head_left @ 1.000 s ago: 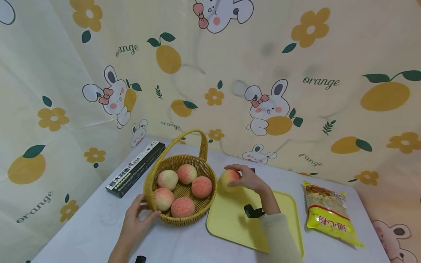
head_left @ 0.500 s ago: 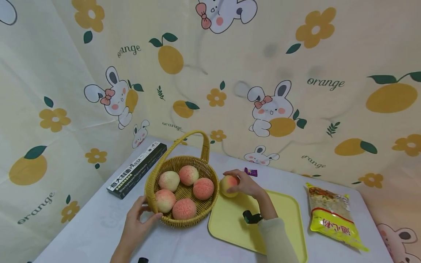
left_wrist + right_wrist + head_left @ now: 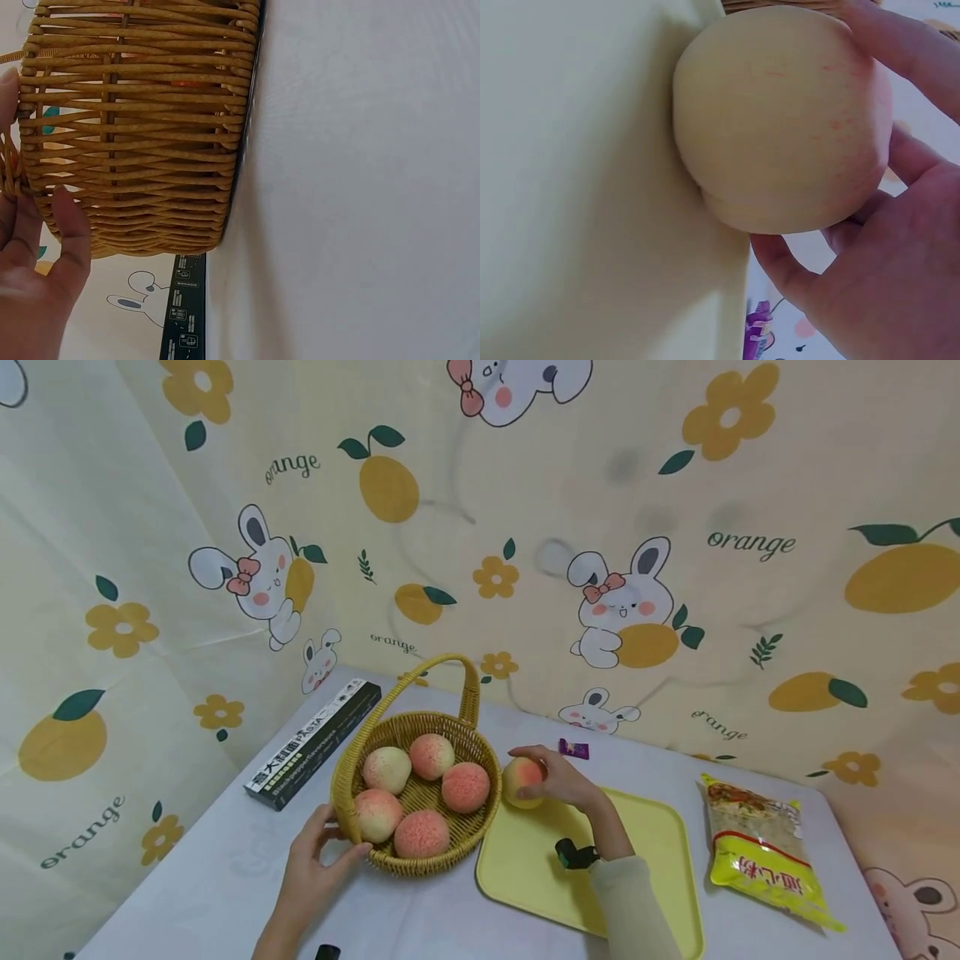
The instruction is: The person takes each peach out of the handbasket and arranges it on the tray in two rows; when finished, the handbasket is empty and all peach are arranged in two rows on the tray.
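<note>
In the head view a round wicker basket (image 3: 412, 866) with a tall handle holds several peaches (image 3: 465, 787), pale to deep pink. My left hand (image 3: 318, 864) grips its near left side where the handle meets the rim; the left wrist view has the thumb against the woven wall (image 3: 135, 161). Just right of the basket, my right hand (image 3: 564, 778) holds another peach (image 3: 517, 783), yellow with a red blush, with fingers and thumb around it. That peach is at the far left corner of a yellow tray (image 3: 540, 877), close against its surface in the right wrist view.
A black pasta box (image 3: 315, 745) lies behind the basket to the left. Beyond the tray is a small purple packet (image 3: 573, 748). A yellow bag of noodles (image 3: 765, 852) lies to the right. A printed cloth (image 3: 480, 510) hangs behind the table.
My right hand has lowered the peach slightly onto the tray's corner, uncovering the purple packet. My left hand keeps its grip on the basket. The head view shifts slightly.
</note>
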Demonstrator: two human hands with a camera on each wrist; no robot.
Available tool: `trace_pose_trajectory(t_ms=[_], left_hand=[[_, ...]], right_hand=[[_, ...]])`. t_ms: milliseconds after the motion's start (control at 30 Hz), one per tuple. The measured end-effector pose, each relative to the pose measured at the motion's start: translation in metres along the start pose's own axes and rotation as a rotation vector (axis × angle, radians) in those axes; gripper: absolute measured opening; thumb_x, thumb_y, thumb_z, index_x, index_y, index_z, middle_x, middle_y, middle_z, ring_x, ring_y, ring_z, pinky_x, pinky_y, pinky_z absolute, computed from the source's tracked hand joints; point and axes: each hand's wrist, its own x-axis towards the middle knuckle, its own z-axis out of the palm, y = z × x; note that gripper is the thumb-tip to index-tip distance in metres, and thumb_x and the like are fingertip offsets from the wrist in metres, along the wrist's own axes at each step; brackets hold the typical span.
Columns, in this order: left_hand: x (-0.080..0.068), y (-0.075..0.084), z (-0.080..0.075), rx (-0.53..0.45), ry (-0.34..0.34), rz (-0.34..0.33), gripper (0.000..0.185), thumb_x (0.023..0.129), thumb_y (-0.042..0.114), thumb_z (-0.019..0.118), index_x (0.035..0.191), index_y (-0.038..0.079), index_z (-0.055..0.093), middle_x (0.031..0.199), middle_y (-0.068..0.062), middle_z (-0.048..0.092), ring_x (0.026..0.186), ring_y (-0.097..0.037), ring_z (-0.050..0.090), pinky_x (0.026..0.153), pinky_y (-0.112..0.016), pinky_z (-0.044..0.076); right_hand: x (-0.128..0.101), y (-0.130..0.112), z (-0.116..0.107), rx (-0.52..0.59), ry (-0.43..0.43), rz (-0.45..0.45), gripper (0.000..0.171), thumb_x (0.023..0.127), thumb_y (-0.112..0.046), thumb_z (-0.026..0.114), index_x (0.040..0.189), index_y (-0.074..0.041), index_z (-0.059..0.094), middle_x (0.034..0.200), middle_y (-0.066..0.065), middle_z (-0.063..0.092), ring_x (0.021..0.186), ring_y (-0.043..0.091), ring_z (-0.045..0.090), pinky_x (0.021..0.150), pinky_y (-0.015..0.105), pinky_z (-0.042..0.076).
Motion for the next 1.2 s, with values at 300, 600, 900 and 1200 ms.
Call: trace_pose_trajectory(t_ms=[300, 600, 900, 1200], left_hand=[[0.001, 0.000, -0.005, -0.005, 0.005, 0.008, 0.057, 0.077, 0.000, 0.084, 0.128, 0.005, 0.057, 0.111, -0.003, 0.061, 0.101, -0.006, 0.055, 0.083, -0.019, 0.053], [0.001, -0.001, -0.008, -0.005, 0.002, 0.003, 0.058, 0.077, 0.001, 0.084, 0.128, 0.006, 0.057, 0.112, 0.002, 0.061, 0.102, -0.007, 0.055, 0.083, -0.020, 0.054], [0.000, -0.001, -0.006, -0.018, -0.005, -0.018, 0.058, 0.079, 0.006, 0.084, 0.129, 0.008, 0.056, 0.114, 0.000, 0.061, 0.103, -0.007, 0.056, 0.085, -0.022, 0.054], [-0.001, -0.004, -0.001, -0.047, -0.004, 0.006, 0.058, 0.078, 0.005, 0.084, 0.128, 0.009, 0.057, 0.114, -0.001, 0.062, 0.103, -0.008, 0.056, 0.084, -0.022, 0.055]], right_hand=[[0.018, -0.014, -0.004, -0.039, 0.033, -0.114, 0.059, 0.085, -0.008, 0.076, 0.138, 0.000, 0.053, 0.142, 0.019, 0.052, 0.134, 0.040, 0.041, 0.109, 0.066, 0.031], [0.050, -0.059, 0.008, -0.109, -0.050, -0.199, 0.058, 0.086, -0.009, 0.077, 0.138, -0.001, 0.054, 0.138, 0.016, 0.056, 0.127, 0.037, 0.048, 0.107, 0.060, 0.038], [0.085, -0.094, 0.032, -0.075, -0.209, -0.190, 0.061, 0.088, -0.008, 0.074, 0.142, 0.004, 0.048, 0.143, 0.023, 0.051, 0.133, 0.042, 0.043, 0.111, 0.060, 0.035], [0.109, -0.093, 0.053, -0.103, -0.298, -0.115, 0.059, 0.091, -0.010, 0.071, 0.143, 0.003, 0.047, 0.145, 0.022, 0.049, 0.134, 0.036, 0.044, 0.112, 0.053, 0.037]])
